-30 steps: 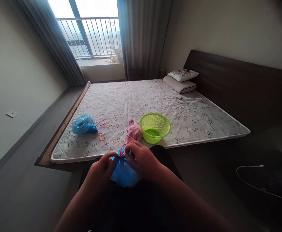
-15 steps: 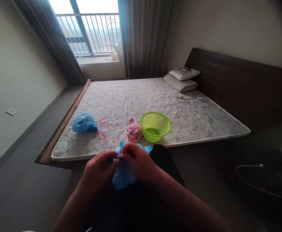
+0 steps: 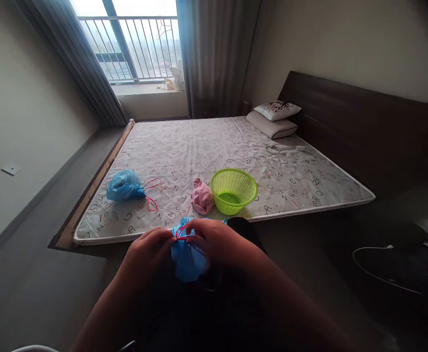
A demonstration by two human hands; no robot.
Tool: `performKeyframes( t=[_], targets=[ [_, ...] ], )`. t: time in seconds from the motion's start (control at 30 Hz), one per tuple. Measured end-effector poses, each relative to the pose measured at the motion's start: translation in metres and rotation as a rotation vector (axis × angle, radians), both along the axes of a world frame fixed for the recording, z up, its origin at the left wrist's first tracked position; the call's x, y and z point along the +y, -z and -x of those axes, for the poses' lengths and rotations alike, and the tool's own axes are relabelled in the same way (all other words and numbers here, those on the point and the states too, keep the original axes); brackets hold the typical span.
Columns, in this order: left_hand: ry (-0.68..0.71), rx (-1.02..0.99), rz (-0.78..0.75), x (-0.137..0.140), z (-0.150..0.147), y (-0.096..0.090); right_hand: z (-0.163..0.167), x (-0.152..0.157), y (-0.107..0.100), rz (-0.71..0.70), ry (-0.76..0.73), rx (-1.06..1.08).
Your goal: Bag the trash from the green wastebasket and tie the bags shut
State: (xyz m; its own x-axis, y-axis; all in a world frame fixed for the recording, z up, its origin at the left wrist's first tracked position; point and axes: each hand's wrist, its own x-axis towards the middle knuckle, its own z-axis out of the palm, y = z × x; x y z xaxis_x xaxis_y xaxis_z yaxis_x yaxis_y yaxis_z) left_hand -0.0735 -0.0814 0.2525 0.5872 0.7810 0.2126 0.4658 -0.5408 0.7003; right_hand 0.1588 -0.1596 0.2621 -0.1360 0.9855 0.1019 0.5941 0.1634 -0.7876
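A blue plastic bag rests on my lap, its neck gathered between my hands. Red drawstring crosses the bag's neck. My left hand pinches the string at the left side of the neck. On the other side, my right hand has its fingers closed on the string as well, with the fingertips partly hidden. Just beyond, a pink cloth lies bunched on the mattress, against a green plastic basket. Farther left sits a second blue bag, tied, with red string loops spread beside it.
The letter-printed mattress fills the middle, with a wooden bed frame edge at left. Two pillows are stacked by the dark headboard. A white cable lies at the lower right. Behind the bed is a curtained window.
My hands have moved slightly apart, and the red string now shows drawn across the bag's neck between them. The view has shifted slightly.
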Motion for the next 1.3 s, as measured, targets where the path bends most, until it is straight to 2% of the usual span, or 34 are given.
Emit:
performKeyframes(
  t=[0.07,0.17,0.27,0.4,0.5,0.6,0.67,0.83,1.0,1.17,1.3],
  targets=[
    [0.007,-0.006,0.024,-0.001,-0.001,0.002,-0.002,0.000,0.001,-0.113,-0.025,-0.097],
    [0.001,-0.023,0.117,-0.006,-0.007,0.007,0.002,0.001,0.007,-0.304,0.059,-0.222],
    [0.027,-0.070,0.240,-0.010,-0.015,0.012,0.010,0.001,0.013,-0.436,0.111,-0.204],
    [0.012,-0.107,0.308,-0.014,-0.019,0.015,0.014,0.003,0.016,-0.387,0.001,-0.209],
    [0.017,-0.078,0.283,-0.014,-0.017,0.014,0.012,0.003,0.012,-0.328,0.010,-0.144],
    [-0.022,-0.021,0.247,-0.012,-0.017,0.013,0.009,0.001,0.006,-0.266,0.055,0.066],
    [-0.072,0.027,0.217,-0.009,-0.017,0.013,0.008,0.000,0.004,-0.222,0.137,0.212],
    [-0.127,0.053,0.204,-0.005,-0.016,0.017,0.009,0.001,0.011,-0.143,0.312,0.481],
    [-0.045,-0.071,0.290,-0.009,-0.011,0.016,0.016,0.004,0.018,-0.073,0.282,0.908],
    [0.060,-0.063,0.194,-0.007,-0.008,0.013,0.014,0.007,0.012,-0.009,0.246,1.406],
    [-0.019,-0.059,0.204,-0.005,-0.005,0.017,0.001,0.012,0.009,-0.052,0.373,1.633]
  ],
)
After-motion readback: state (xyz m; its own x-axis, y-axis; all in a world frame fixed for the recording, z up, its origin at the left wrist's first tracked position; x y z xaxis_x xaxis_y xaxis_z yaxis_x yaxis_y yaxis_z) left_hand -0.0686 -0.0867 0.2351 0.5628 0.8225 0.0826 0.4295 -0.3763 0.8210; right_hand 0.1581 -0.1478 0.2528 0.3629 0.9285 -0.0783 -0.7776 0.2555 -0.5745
